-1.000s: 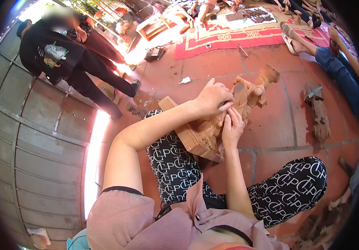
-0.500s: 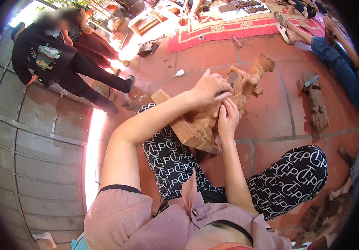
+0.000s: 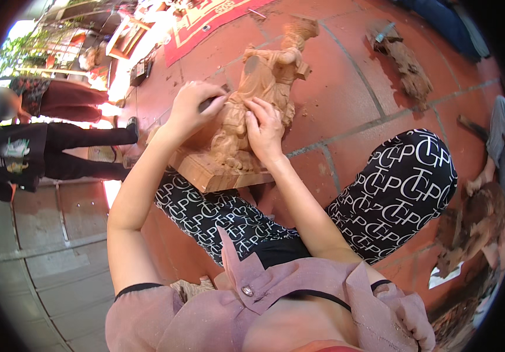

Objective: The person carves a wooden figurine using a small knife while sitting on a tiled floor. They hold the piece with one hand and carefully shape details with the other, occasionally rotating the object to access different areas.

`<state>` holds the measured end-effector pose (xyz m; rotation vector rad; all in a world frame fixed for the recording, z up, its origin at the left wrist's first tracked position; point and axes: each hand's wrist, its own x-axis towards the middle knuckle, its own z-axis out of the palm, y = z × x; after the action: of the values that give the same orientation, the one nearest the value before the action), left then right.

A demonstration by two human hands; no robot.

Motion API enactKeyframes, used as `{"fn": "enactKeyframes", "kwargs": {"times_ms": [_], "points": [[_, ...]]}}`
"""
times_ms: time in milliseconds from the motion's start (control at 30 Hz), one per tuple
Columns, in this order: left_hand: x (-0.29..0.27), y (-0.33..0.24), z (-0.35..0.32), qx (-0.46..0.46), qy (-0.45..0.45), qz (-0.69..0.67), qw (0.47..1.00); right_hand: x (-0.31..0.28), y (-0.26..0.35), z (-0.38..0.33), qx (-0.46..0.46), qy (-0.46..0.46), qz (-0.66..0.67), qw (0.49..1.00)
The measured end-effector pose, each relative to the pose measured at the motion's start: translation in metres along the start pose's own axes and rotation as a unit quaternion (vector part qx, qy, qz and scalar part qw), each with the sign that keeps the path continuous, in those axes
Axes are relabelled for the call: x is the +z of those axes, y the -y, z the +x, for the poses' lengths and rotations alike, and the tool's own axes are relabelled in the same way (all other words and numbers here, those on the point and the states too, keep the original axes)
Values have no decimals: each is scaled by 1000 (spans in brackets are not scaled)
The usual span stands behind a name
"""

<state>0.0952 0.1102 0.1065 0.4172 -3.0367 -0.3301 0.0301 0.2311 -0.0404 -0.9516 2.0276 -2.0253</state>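
A carved wooden statue (image 3: 261, 76) leans away from me, its square wooden base (image 3: 223, 173) close to my left leg. My right hand (image 3: 266, 130) lies against the middle of the carving, fingers bent over its surface. Just left of the statue is my left hand (image 3: 196, 107), its fingers curled round a small dark flat piece (image 3: 206, 104), perhaps folded sandpaper. The hand covers most of that piece. A round grey patch shows on the statue's upper part, above my right hand.
On the red tiled floor (image 3: 346, 35), a rough brown wood piece (image 3: 408, 67) lies at the far right. More dark wood (image 3: 475, 226) is near another person's foot at right. People (image 3: 47, 146) stand at left. A red patterned rug (image 3: 205, 26) spreads at the back.
The view has turned, so the statue now appears further left. My hands, close together before, are now apart: the left is at the carving's left side, the right on its middle.
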Motion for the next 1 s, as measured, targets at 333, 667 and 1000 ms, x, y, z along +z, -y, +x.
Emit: {"fn": "enactKeyframes", "kwargs": {"times_ms": [333, 667, 1000], "points": [[16, -14, 12, 68, -32, -113, 991, 4, 17, 1, -19, -21, 20, 999], [24, -21, 11, 65, -60, -16, 996, 0, 15, 3, -16, 89, 69, 994], [21, -35, 22, 80, -79, 111, 987, -4, 26, 10, 31, 98, 192, 976]]}}
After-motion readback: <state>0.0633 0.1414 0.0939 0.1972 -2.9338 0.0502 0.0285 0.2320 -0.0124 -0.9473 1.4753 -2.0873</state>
